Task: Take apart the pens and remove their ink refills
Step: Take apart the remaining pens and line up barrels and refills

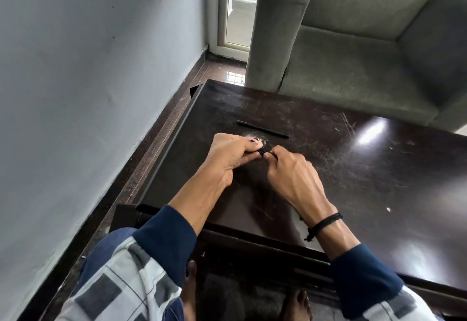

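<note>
Pen in hands (262, 152): dark, held between both hands just above the desk; only a short dark section showed between the two grips, rest hidden by fingers.
Left hand (232, 155): curled closed on the pen's left end, thumb on top pressing toward the forefinger; something pale and shiny peeked out past the knuckles, too small to identify.
Right hand (293, 171): fingers pinched shut on the pen's right end, back of hand facing up.
Grip gap: hands nearly touching, fingertips facing each other across the exposed pen section.
Second pen piece (262, 129): thin black stick, lay flat on the desk just beyond the hands, angled slightly, left end farther away; could not tell whether whole pen or barrel only.
Desk (353, 169): dark glossy brown top, scratched and scuffed, bright light reflection right of the hands; whitish scuff patch directly behind the left hand.
Wristband (322, 224): black cord on the right wrist.
Sleeves (166, 239): dark blue, pushed up both forearms; checked grey-white fabric closer to the camera.
Sofa (366, 42): grey-green upholstered, stood against the far edge of the desk.
Wall (88, 67): pale grey-blue, left of the desk, floor strip between them.
</note>
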A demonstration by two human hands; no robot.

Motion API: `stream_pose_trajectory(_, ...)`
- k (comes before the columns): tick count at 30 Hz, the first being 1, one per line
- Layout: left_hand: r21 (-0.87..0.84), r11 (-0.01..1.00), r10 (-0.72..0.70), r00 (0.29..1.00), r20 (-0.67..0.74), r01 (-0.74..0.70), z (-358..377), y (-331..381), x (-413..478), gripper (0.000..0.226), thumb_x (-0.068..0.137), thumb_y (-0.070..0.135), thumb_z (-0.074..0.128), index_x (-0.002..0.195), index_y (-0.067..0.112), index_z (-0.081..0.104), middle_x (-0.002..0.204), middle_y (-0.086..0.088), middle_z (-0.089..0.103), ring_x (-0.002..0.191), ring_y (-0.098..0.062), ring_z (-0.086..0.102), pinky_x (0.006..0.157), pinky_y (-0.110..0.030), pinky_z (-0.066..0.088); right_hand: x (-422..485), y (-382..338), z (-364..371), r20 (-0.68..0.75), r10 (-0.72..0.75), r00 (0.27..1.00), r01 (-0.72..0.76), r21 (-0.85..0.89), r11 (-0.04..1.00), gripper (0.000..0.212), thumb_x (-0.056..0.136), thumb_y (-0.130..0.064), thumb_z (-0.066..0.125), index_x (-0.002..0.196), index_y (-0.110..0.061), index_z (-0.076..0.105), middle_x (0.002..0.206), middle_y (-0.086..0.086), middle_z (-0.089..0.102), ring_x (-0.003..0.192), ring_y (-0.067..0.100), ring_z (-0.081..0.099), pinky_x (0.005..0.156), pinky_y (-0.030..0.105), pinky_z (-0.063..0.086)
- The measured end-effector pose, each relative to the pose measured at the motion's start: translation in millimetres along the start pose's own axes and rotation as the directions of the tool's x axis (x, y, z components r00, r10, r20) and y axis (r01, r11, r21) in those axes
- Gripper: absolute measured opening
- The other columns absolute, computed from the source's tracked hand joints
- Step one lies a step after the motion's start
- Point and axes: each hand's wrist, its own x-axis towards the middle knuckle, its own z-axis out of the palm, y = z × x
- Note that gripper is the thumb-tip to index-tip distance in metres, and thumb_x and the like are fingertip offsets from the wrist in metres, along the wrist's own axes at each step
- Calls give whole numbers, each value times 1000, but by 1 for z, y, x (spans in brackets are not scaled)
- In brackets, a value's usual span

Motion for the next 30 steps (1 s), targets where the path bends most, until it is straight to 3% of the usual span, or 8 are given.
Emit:
stream_pose_trajectory(4,-21,1000,-7,1000,16,7,0,2,-3,6,79,-10,76,84,-9,73,87,-21,70,77,-26,72,67,-23,62,-3,-3,-4,-17,11,1000,-12,-23,1000,26,106,-36,43,89,-18,49,94,16,70,85,42,66,62,36,35)
stream_pose_trajectory(11,-5,1000,-12,1000,22,12,1,2,-4,7,79,-9,78,84,-9,73,83,-18,70,73,-22,72,69,-23,62,-4,-3,-4,7,66,998,-66,-9,998,30,106,-38,41,85,-18,50,94,13,70,85,38,65,65,36,36)
stream_pose_trajectory(15,-10,1000,5,1000,27,-4,-1,2,-3,6,79,-9,77,78,-5,73,78,-14,70,66,-17,72,67,-22,62,-1,-1,-4,17,121,992,-121,1,993,39,105,-45,41,77,-20,48,86,8,68,68,29,51,64,36,37)
stream_pose_trajectory(19,8,1000,13,1000,1,-13,-1,2,-2,6,80,-8,77,84,-6,74,82,-16,71,67,-17,73,68,-22,62,0,3,-1,37,126,991,-128,64,990,45,105,-49,42,71,-19,45,75,2,59,70,30,53,64,37,40)
stream_pose_trajectory(23,55,997,54,998,-40,-52,-4,3,1,3,82,-4,77,84,-2,75,83,-18,74,67,-21,75,67,-20,61,5,8,-2,170,105,980,-129,136,982,40,105,-51,41,83,-21,56,83,1,66,82,31,62,75,41,50)
stream_pose_trajectory(27,206,966,189,971,-149,-156,-15,5,13,10,82,6,80,92,4,79,86,-12,77,72,-17,77,77,-29,62,10,19,-9,271,135,953,-181,151,972,29,101,-48,47,92,-26,63,83,2,71,84,28,70,85,42,56)
stream_pose_trajectory(30,585,785,338,932,-127,-205,-18,7,13,17,82,21,78,99,19,81,86,0,77,80,-15,75,85,-34,60,13,32,-12,222,207,953,-264,268,927,27,94,-49,54,84,-27,68,76,1,74,79,28,74,84,47,60)
